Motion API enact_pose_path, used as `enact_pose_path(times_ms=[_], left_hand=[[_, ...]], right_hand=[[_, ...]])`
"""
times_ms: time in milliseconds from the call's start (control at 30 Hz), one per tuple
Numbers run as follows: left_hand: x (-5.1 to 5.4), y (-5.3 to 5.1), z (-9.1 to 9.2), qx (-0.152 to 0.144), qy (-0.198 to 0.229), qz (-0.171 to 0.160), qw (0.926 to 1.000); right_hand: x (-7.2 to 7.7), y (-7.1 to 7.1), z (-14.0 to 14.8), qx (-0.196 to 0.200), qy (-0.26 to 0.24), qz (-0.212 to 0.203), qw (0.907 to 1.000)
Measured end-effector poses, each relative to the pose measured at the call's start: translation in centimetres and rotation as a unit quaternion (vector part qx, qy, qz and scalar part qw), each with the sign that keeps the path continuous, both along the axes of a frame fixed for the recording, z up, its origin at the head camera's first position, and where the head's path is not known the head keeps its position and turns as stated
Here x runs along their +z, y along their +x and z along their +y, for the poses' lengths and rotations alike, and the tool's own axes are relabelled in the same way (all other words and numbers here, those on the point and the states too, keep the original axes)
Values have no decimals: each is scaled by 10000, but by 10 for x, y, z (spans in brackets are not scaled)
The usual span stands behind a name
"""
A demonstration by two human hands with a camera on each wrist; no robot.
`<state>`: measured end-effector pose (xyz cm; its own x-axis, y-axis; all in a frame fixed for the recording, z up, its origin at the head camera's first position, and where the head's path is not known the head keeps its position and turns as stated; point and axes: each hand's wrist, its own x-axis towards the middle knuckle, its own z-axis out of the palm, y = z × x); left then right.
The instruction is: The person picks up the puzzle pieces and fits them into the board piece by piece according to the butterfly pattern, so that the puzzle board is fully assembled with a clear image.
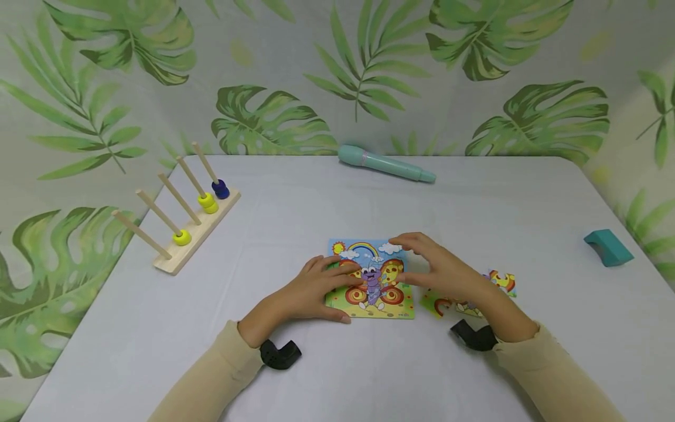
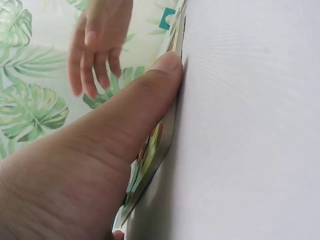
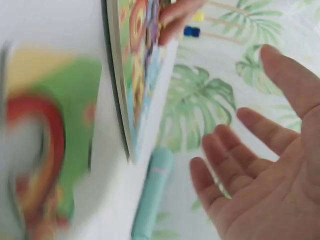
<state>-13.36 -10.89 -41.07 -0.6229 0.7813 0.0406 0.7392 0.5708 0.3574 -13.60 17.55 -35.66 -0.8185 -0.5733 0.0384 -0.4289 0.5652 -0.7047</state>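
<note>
A square picture puzzle point(image 1: 392, 296) with a purple butterfly, a rainbow and a sun lies flat on the table. My left hand point(image 1: 315, 289) rests over its left side with the fingers spread across the picture. In the left wrist view, the thumb point(image 2: 145, 95) lies along the near edge of the puzzle board point(image 2: 162, 145). Above the board's right side is my right hand point(image 1: 448, 266), its fingers apart and the palm bare in the right wrist view. Loose puzzle pieces point(image 1: 503, 281) lie beneath and beside the right forearm; one green piece with a red curve point(image 3: 80, 105) shows blurred.
A wooden peg stand point(image 1: 197, 237) with yellow and dark blue rings stands at the left. A mint-green toy microphone point(image 1: 390, 165) lies near the back edge. At the far right is a teal arch-shaped block point(image 1: 609, 248). Leaf-patterned cloth hangs behind.
</note>
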Motion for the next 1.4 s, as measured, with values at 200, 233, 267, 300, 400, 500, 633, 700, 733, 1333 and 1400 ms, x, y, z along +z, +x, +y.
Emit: enact_pose_path(times_ms=[200, 233, 267, 300, 400, 500, 633, 700, 733, 1333, 1400], left_hand=[[-2, -1, 0, 48, 0, 30, 10000], [-2, 0, 0, 46, 15, 21, 10000], [-2, 0, 0, 39, 33, 14, 10000], [-2, 0, 0, 33, 48, 5, 10000], [-2, 0, 1, 38, 36, 18, 10000], [-2, 0, 1, 36, 40, 18, 10000], [-2, 0, 1, 31, 60, -1, 10000], [-2, -1, 1, 41, 54, -6, 10000], [-2, -1, 1, 45, 48, -11, 10000], [-6, -1, 1, 78, 1, -54, 10000], [-7, -1, 0, 82, -1, -35, 10000]], right_hand=[[14, 12, 42, -497, -155, 1070, 9929], [14, 14, 50, -624, -170, 1209, 9906], [14, 16, 57, -758, -183, 1289, 9886], [14, 18, 65, -912, -172, 1321, 9869], [11, 24, 85, -1350, -224, 1119, 9843], [4, 27, 101, -1690, -224, 749, 9825], [-7, 29, 117, -1877, -191, 415, 9812], [-12, 28, 122, -1859, -152, 314, 9820], [-13, 27, 125, -1835, -150, 263, 9826], [-41, 21, 153, -1562, 519, -255, 9860], [-42, 20, 154, -1514, 528, -167, 9869]])
